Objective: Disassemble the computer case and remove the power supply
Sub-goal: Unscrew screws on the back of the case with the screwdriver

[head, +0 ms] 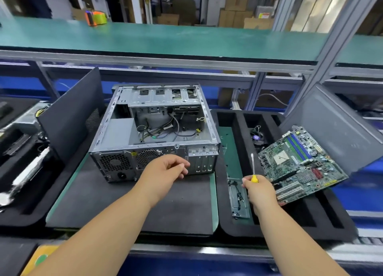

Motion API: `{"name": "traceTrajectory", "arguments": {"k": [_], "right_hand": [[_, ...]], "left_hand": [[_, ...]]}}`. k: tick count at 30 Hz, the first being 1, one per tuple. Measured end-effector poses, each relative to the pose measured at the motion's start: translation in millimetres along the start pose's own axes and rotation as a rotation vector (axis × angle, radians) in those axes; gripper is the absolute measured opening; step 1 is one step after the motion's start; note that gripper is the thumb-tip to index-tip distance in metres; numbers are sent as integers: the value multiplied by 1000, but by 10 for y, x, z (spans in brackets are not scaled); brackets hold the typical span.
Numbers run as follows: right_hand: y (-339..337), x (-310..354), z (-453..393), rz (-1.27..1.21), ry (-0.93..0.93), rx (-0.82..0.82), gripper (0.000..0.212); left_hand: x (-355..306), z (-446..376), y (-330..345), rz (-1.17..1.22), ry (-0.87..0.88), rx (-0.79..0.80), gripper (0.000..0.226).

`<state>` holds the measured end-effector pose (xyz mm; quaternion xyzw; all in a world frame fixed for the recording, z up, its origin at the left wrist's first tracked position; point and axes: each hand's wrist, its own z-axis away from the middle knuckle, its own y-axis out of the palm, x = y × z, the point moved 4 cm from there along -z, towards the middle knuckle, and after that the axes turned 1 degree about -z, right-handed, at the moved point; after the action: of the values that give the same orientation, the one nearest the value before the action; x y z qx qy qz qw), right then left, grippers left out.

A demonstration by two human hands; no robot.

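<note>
Your workbench [178,209] carries a dark mat, and on it the computer case [154,130] lies on its side with the open side up and the rear panel facing you. Inside it you can see loose cables [165,128] trailing across the floor of the case and drive bays along the far edge. The power supply [116,161] sits in the near left corner of the case, its honeycomb fan grille and power socket showing through the rear panel.

A dark side panel [72,114] leans upright just beside the case on your left. To your right lies a black foam tray [228,224] with long compartments; a grey panel [335,130] leans at its far right, and a green motherboard [300,163] rests tilted across the tray's right side, just beside your right hand. A narrow metal bracket [238,197] lies in the tray's left compartment.

Your left hand [165,172] hovers just in front of the rear panel, near the expansion slots, with the fingers loosely curled and holding nothing; whether it touches the case you cannot tell. Your right hand [261,190] is over the tray, fingers wrapped round the yellow handle of a screwdriver [253,168], whose shaft points up and away from you, well apart from the case.
</note>
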<state>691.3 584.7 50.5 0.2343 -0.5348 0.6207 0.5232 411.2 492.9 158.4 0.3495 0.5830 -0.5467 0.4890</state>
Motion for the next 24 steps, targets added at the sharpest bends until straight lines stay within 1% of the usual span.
{"name": "traceTrajectory", "arguments": {"k": [5,8,12,15,18,20,24], "right_hand": [[72,133,99,1,-50,23,14],[244,316,328,-45,-78,85,9],[583,600,735,-111,-109,173,9],[859,774,1037,-110,-111,253,4],[1095,886,1284,-93,-125,291,5],[1254,942,1439,-102,-120,321,6],[1554,1012,1718,-137,-111,379,8]], "left_hand": [[-31,57,-191,3,52,-76,25],[0,34,-366,-59,78,-117,26],[50,-1,-631,-202,179,-219,23],[77,-35,-872,-417,292,-262,23],[113,-98,-1118,-593,372,-282,30],[153,-161,-1260,-675,372,-259,35],[261,-306,-1409,-864,358,-66,52]]}}
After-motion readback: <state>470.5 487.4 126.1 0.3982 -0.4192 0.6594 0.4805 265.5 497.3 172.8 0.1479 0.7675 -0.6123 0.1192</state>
